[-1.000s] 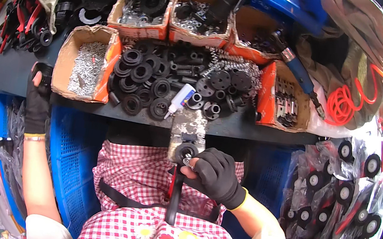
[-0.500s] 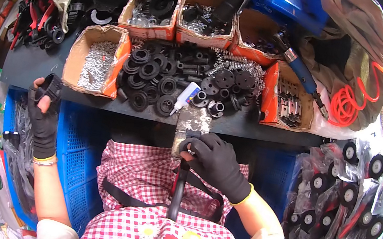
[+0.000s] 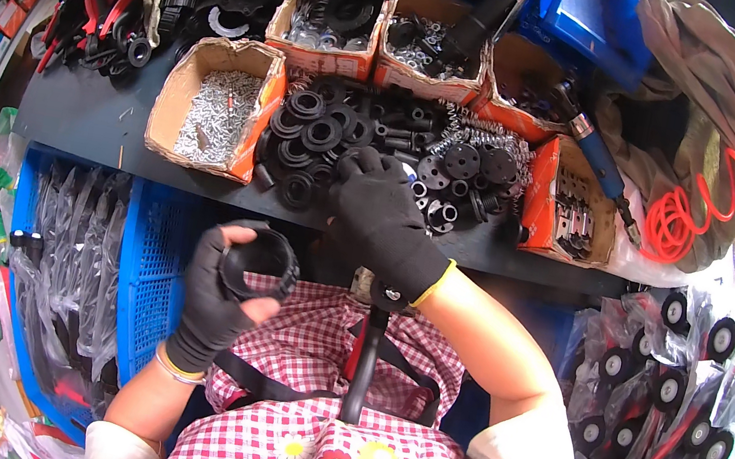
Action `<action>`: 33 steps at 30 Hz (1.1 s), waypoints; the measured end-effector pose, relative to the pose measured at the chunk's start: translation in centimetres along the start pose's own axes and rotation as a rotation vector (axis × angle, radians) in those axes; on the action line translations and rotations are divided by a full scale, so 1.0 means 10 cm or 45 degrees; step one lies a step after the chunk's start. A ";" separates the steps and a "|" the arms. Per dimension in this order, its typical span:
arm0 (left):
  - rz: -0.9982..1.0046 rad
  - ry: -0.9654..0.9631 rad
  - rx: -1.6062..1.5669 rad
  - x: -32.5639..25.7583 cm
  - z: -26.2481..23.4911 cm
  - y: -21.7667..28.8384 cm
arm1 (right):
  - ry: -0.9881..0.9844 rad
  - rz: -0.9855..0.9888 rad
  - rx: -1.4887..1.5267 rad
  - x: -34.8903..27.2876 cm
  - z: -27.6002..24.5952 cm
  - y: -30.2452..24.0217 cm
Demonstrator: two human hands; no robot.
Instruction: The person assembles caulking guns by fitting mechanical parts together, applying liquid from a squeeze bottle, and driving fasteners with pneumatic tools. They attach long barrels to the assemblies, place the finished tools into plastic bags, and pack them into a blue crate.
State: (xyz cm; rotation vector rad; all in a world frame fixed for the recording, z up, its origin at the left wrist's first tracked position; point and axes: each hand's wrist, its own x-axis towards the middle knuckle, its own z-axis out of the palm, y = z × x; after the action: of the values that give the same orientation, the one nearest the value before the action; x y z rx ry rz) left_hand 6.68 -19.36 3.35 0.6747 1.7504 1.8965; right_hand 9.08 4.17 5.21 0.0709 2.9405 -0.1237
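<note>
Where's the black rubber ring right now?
In the head view, the black rubber ring sits in the gloved left hand, left of centre, just below the dark bench edge and beside the blue plastic crate.

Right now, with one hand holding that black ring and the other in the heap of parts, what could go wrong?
The left hand grips the black ring over the lap, off the bench, so it might drop. The right hand digs into the loose pile of black rubber parts near the bench edge and could knock some off.
</note>
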 end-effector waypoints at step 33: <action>0.690 -0.269 0.881 0.32 0.99 -0.31 | 0.733 0.120 1.594 -0.69 -0.18 0.92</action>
State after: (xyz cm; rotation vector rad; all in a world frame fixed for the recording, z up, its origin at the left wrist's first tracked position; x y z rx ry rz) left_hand 10.57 -9.47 1.09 1.6741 2.2316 1.3862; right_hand 16.03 13.17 7.59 0.4692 2.7747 -2.1540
